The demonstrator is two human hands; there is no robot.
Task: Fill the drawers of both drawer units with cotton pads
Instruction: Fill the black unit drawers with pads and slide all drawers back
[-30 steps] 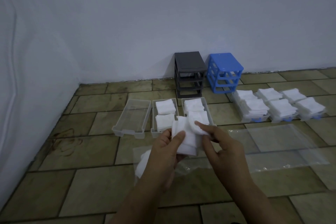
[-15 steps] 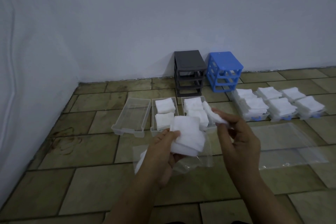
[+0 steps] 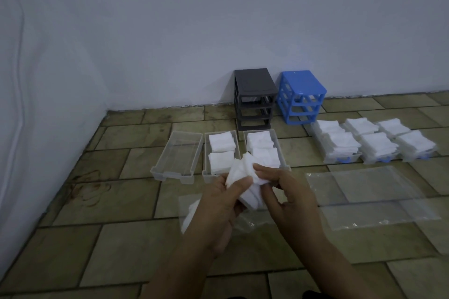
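Note:
My left hand (image 3: 218,204) grips a stack of white cotton pads (image 3: 245,184) above the floor. My right hand (image 3: 289,201) pinches the top pads of that stack. Just beyond lie three clear grey drawers: the left drawer (image 3: 176,156) holds nothing, the middle drawer (image 3: 220,153) and the right drawer (image 3: 263,148) hold pads. A grey drawer unit (image 3: 254,98) and a blue drawer unit (image 3: 301,96) stand against the wall with no drawers in them. Three blue-handled drawers (image 3: 374,143) heaped with pads sit at the right.
A clear plastic bag (image 3: 374,196) lies flat on the tiled floor at the right. Another crumpled bag with a few pads (image 3: 192,213) lies under my left hand. White walls close the back and the left side.
My right hand, which half a second ago had lifted a pad away toward the right drawer, has come back to the stack in my left hand and pinches its top pads.

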